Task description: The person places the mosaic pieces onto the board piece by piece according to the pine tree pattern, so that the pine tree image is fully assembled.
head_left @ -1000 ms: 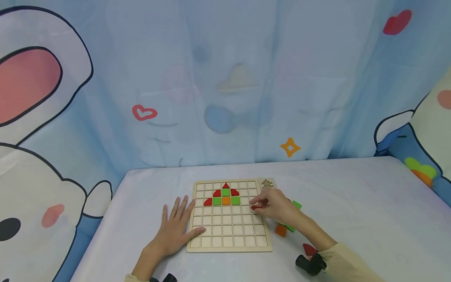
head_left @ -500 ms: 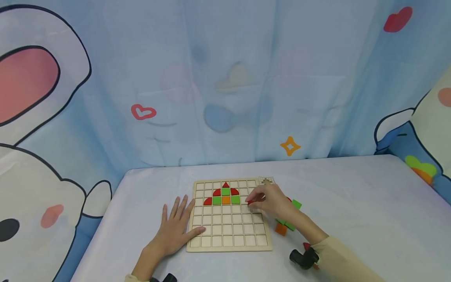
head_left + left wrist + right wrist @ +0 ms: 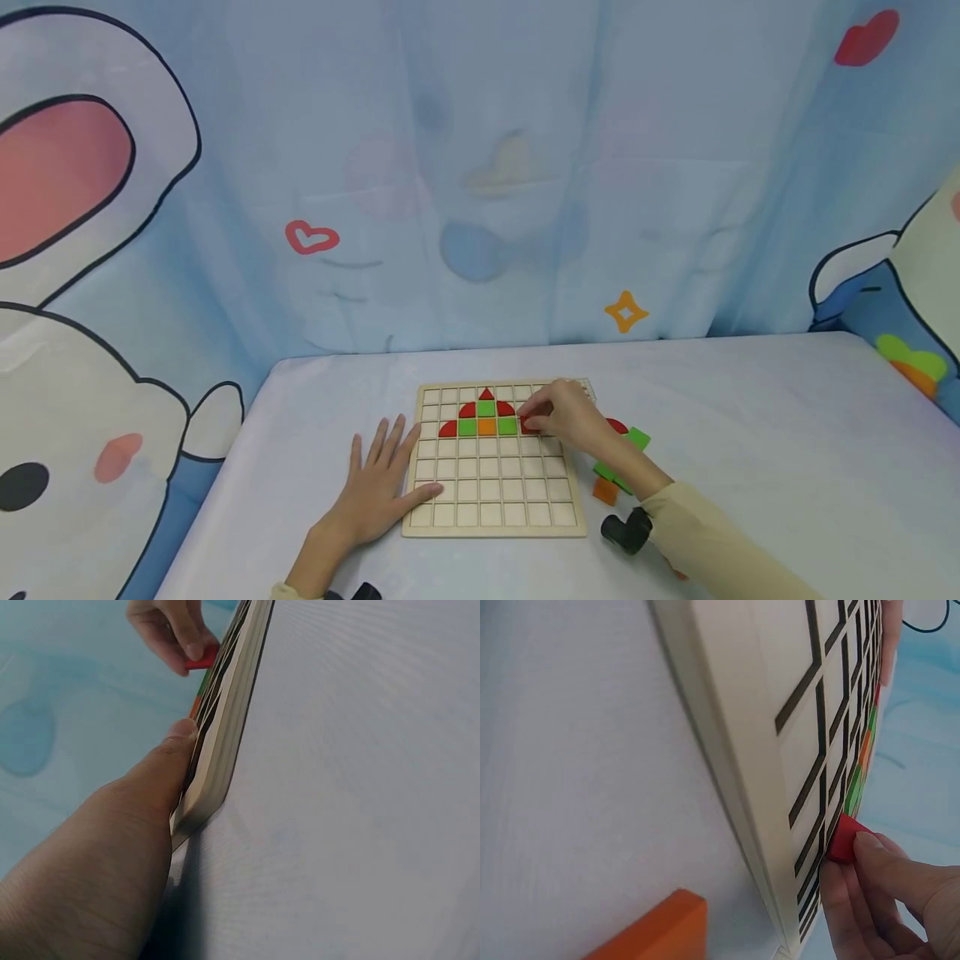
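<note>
A light wooden grid board (image 3: pixel 487 490) lies on the white table. On its upper rows sit red, green and orange tiles, among them an orange square (image 3: pixel 487 427) and a red triangle (image 3: pixel 486 394). My left hand (image 3: pixel 375 479) rests at the board's left edge, fingers spread and thumb over the grid. Between thumb and fingers, my right hand (image 3: pixel 566 415) pinches a red tile (image 3: pixel 844 838) at the grid, just right of a green square (image 3: pixel 507 427) in the same row. Fingers hide part of that tile, so its full shape cannot be told.
Right of the board lie loose tiles: green ones (image 3: pixel 638 438), an orange one (image 3: pixel 606 491) and a red one (image 3: pixel 617 426), partly under my right forearm. A small printed card (image 3: pixel 588 387) peeks out behind the right hand. A blue patterned curtain (image 3: pixel 375 167) hangs behind the table.
My right hand has carried the red tile left over the board, up to the row with the green and orange squares. The left hand keeps its place on the board's edge.
</note>
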A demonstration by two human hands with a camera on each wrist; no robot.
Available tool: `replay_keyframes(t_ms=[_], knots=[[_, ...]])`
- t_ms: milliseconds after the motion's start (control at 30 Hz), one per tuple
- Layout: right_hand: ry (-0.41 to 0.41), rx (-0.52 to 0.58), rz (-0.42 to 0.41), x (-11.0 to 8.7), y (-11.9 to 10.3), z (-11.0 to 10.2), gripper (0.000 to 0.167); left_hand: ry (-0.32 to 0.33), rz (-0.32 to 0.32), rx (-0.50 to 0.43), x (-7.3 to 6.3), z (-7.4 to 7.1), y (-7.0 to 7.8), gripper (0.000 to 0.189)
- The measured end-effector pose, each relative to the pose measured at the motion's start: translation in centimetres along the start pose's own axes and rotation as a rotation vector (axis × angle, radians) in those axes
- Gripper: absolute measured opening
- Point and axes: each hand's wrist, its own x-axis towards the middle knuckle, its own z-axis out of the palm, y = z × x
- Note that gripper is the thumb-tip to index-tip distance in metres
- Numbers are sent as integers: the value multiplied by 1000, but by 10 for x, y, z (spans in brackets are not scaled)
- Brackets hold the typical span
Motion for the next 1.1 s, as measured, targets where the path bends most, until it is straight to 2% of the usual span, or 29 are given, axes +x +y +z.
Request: replay_keyframes(t_ms=[67, 233, 500, 667, 833, 1000, 1100], knots=[[7, -21, 3, 0, 0, 1, 12, 7, 4, -3, 0, 0, 0, 93], [21, -82, 14, 2, -6, 4, 12, -27, -23, 15, 0, -3, 2, 93], [-20, -174, 69, 5, -16, 7, 14, -18, -14, 14, -1, -3, 3, 92], [-38, -195, 33, 5, -17, 7, 15, -45, -27, 33, 0, -3, 2, 93], [-31, -201, -19, 4, -17, 7, 14, -21, -10, 26, 0, -4, 3, 92], [-37, -212, -17, 4, -18, 7, 14, -11, -3, 15, 0, -3, 3, 92], [-61, -224, -14, 4, -20, 8, 14, -26, -13, 23, -1, -3, 3, 93]])
